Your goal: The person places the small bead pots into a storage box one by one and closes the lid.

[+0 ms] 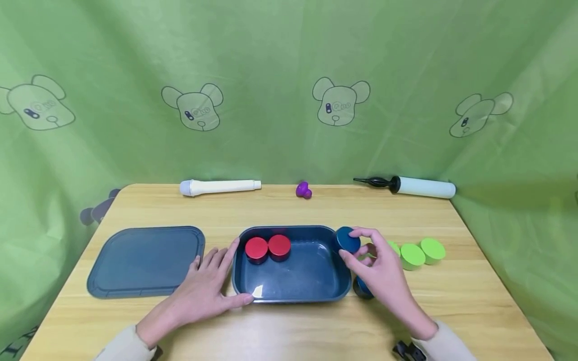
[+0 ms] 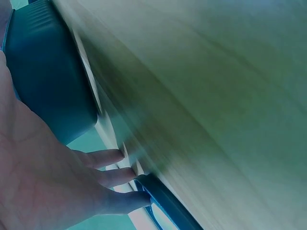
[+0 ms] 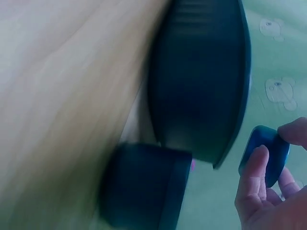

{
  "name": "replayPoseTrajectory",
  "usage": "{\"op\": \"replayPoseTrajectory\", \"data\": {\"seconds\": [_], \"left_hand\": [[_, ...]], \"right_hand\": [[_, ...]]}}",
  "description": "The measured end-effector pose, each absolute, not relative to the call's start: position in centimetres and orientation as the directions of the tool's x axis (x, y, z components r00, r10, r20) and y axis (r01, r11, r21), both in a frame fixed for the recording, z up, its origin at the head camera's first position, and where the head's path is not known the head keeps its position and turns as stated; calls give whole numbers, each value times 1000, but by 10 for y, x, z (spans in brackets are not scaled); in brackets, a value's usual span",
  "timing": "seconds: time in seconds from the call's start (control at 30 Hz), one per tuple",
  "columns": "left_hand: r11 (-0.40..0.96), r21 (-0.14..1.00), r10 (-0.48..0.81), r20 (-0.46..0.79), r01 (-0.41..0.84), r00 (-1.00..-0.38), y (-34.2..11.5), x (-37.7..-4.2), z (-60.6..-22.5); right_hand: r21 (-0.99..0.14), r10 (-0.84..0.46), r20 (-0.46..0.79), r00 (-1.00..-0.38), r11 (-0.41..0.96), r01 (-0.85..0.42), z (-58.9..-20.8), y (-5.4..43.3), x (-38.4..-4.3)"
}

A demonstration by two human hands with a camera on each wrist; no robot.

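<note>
A dark blue rectangular box (image 1: 293,299) stands lidless in the middle, with two red round tins (image 1: 256,248) side by side at its left end. My left hand (image 1: 203,291) spans the box's left end, fingers fairly straight, index fingertip and thumb at the rim. Its other fingers reach the edge of the flat dark lid (image 1: 144,263). Above the box's right rim, my right hand (image 1: 384,268) pinches a blue round tin (image 1: 347,239) between thumb and fingers. Another blue tin (image 3: 144,184) stands on the table outside the box, partly hidden under that hand in the head view.
Several green round tins (image 1: 413,256) sit right of the box, some partly behind my right hand. Along the back edge lie a white toy microphone (image 1: 221,187), a small purple object (image 1: 304,190) and a white-and-black hand pump (image 1: 424,187). A green curtain (image 1: 271,125) hangs behind.
</note>
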State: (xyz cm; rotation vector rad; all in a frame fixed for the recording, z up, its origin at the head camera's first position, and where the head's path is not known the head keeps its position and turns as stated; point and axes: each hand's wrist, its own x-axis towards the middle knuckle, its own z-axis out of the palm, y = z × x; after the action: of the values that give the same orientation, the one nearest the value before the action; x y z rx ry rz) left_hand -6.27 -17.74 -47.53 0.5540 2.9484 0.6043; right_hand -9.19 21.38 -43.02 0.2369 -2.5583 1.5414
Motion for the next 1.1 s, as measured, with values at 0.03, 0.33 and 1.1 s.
{"op": "replayPoseTrajectory", "data": {"seconds": [0.03,0.33,1.1], "left_hand": [[857,396,364,-9,331,-931,-177,-63,-475],[856,392,366,0,337,-931,-177,-65,-473],[863,392,360,-34,319,-932,-177,-64,-476]], "right_hand": [[-861,-63,199,-978,466,-205,-431,211,-94],[-819,-141,199,-970,519,-244,-437,184,-104],[-586,-222,54,-974,783,-210,-449,123,-114]]}}
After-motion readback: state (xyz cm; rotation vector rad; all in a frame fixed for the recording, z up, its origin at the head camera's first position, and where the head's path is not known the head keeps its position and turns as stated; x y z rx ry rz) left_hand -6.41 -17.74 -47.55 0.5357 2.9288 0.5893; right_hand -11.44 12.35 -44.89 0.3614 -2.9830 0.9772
